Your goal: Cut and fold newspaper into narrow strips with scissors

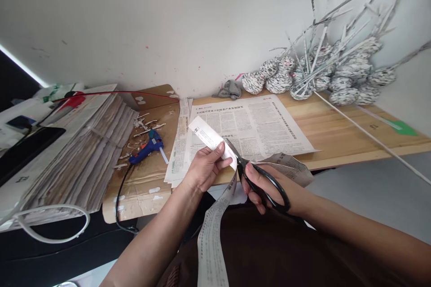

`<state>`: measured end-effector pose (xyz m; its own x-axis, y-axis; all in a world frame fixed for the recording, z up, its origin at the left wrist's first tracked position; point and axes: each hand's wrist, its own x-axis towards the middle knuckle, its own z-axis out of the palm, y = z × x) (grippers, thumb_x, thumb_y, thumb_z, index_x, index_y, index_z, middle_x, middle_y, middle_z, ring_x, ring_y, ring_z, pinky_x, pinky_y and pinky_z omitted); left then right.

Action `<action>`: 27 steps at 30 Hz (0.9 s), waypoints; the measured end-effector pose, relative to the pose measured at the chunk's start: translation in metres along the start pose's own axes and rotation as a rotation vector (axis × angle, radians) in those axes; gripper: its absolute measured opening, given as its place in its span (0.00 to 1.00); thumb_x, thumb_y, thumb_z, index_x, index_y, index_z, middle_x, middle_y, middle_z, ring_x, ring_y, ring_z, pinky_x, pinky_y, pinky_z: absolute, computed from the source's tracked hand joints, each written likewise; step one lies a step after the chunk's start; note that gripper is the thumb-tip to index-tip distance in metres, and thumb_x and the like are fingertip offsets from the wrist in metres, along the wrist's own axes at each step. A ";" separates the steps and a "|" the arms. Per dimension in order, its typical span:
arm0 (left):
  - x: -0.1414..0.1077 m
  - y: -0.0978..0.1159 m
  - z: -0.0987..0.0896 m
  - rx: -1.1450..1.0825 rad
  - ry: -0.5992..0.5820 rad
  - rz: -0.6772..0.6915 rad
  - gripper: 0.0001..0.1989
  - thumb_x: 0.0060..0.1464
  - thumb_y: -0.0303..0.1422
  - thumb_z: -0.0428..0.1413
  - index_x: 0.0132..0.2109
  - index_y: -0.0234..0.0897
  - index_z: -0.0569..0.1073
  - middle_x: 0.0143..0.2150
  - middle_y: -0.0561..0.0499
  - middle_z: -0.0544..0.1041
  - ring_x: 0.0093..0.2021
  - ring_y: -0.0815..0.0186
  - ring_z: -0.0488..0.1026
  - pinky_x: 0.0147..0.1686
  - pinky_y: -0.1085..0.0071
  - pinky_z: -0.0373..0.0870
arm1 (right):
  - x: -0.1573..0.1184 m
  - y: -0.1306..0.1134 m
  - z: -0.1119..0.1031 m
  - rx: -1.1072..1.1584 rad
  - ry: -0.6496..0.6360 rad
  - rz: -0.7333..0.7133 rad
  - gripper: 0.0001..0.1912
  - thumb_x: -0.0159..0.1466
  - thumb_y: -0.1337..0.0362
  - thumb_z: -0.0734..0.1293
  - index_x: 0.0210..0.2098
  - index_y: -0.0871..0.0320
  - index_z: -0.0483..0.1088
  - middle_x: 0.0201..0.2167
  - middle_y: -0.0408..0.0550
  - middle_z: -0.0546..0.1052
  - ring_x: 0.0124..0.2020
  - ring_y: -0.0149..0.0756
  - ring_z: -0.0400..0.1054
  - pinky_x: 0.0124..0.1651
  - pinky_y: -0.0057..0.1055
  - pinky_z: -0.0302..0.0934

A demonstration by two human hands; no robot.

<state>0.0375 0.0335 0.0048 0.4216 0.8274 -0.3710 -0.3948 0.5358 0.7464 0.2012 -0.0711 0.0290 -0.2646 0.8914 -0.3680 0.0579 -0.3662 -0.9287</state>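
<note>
Between thumb and fingers, my left hand (pixel 208 168) pinches a white printed paper strip (pixel 205 133), its far end pointing up and left over the table. My right hand (pixel 266 186) is wrapped round black-handled scissors (pixel 278 204), whose blades meet the paper just right of my left fingers. From the blades a long newspaper strip (pixel 212 237) hangs down over my lap. Another piece of newsprint (pixel 289 168) sticks out behind my right hand. Flat newspaper sheets (pixel 259 121) lie on the table beyond both hands.
Woven paper balls (pixel 279 81) with long paper rods stand along the wall at right. A blue glue gun (pixel 144 148) lies on cardboard (pixel 148 202) among paper scraps. A tall newspaper stack (pixel 87 157) is at left. A grey cloth (pixel 230 89) sits near the wall.
</note>
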 end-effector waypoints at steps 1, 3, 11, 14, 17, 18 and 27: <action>0.000 0.000 0.000 -0.002 -0.001 0.002 0.05 0.54 0.26 0.67 0.36 0.27 0.80 0.32 0.48 0.80 0.29 0.73 0.78 0.29 0.81 0.78 | 0.000 0.001 0.000 -0.002 0.005 0.005 0.37 0.60 0.26 0.58 0.27 0.57 0.65 0.17 0.38 0.65 0.15 0.26 0.62 0.21 0.26 0.55; 0.001 0.000 0.000 -0.009 0.008 0.003 0.04 0.55 0.25 0.66 0.36 0.26 0.80 0.32 0.48 0.80 0.29 0.73 0.78 0.28 0.82 0.78 | 0.000 0.003 0.001 -0.010 0.018 0.029 0.36 0.59 0.26 0.60 0.26 0.56 0.63 0.16 0.36 0.64 0.14 0.25 0.60 0.20 0.26 0.55; 0.003 0.002 0.001 -0.066 0.018 0.028 0.08 0.62 0.30 0.60 0.41 0.28 0.80 0.36 0.47 0.81 0.30 0.71 0.79 0.27 0.79 0.80 | -0.003 0.006 0.002 -0.007 0.041 0.044 0.36 0.60 0.27 0.59 0.27 0.56 0.64 0.16 0.37 0.64 0.14 0.26 0.61 0.22 0.26 0.53; 0.000 0.000 0.002 -0.066 -0.011 -0.022 0.07 0.62 0.30 0.60 0.39 0.30 0.79 0.34 0.48 0.80 0.28 0.71 0.78 0.26 0.77 0.80 | -0.002 0.003 0.004 0.006 0.029 0.031 0.38 0.60 0.25 0.56 0.29 0.57 0.66 0.18 0.39 0.66 0.16 0.28 0.62 0.22 0.28 0.51; -0.002 -0.002 0.004 -0.068 -0.047 -0.052 0.05 0.60 0.29 0.62 0.38 0.30 0.79 0.30 0.50 0.79 0.26 0.72 0.77 0.25 0.80 0.79 | 0.000 0.000 0.004 0.012 0.016 0.008 0.38 0.60 0.25 0.56 0.30 0.57 0.66 0.18 0.40 0.67 0.17 0.30 0.63 0.22 0.28 0.50; -0.002 -0.003 0.004 -0.067 -0.047 -0.052 0.04 0.60 0.28 0.62 0.38 0.29 0.79 0.30 0.50 0.78 0.26 0.73 0.76 0.24 0.81 0.78 | 0.001 0.000 0.004 0.007 0.018 -0.002 0.38 0.61 0.26 0.56 0.29 0.57 0.66 0.18 0.40 0.67 0.17 0.30 0.63 0.22 0.28 0.50; 0.002 0.000 0.002 -0.061 0.027 -0.012 0.05 0.58 0.29 0.64 0.38 0.28 0.79 0.33 0.49 0.79 0.30 0.73 0.77 0.28 0.82 0.78 | -0.003 0.004 0.006 -0.013 0.069 0.033 0.36 0.60 0.27 0.59 0.24 0.56 0.62 0.15 0.37 0.63 0.13 0.28 0.59 0.19 0.28 0.52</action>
<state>0.0404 0.0350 0.0055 0.4045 0.8248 -0.3951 -0.4393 0.5542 0.7071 0.1967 -0.0771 0.0264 -0.1958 0.8953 -0.4001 0.0779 -0.3925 -0.9164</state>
